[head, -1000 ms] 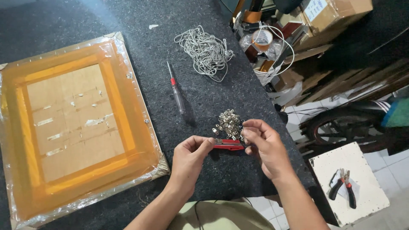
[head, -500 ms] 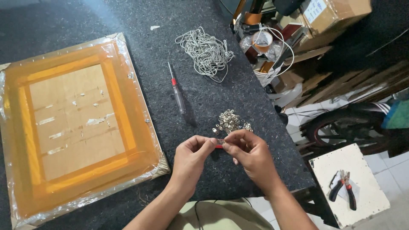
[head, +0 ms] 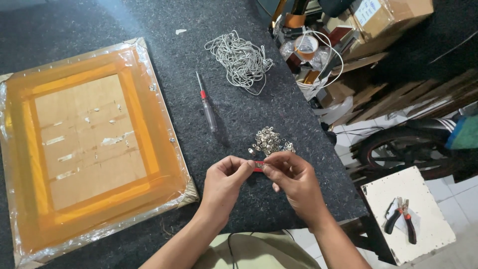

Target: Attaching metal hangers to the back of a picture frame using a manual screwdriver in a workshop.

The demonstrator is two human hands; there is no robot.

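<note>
My left hand (head: 224, 182) and my right hand (head: 294, 182) meet over the dark felt table top (head: 239, 114), pinching a small red piece (head: 258, 167) between their fingertips. A tiny silver part seems to sit at the red piece's top. Just beyond my fingers lies a pile of small silver metal fittings (head: 270, 142). A screwdriver (head: 206, 103) with a clear and red handle lies further out, and a tangle of white cord (head: 240, 60) lies at the far side.
A large orange screen frame (head: 89, 144) wrapped in tape fills the table's left. Off the right edge stand cardboard boxes (head: 383, 17), a tape roll (head: 306, 45), wooden planks, a wheel and a white stool (head: 408, 214) with pliers (head: 401, 219) on it.
My right hand has drawn back from the pile of fittings toward my left hand, and both hands now close together on the red piece.
</note>
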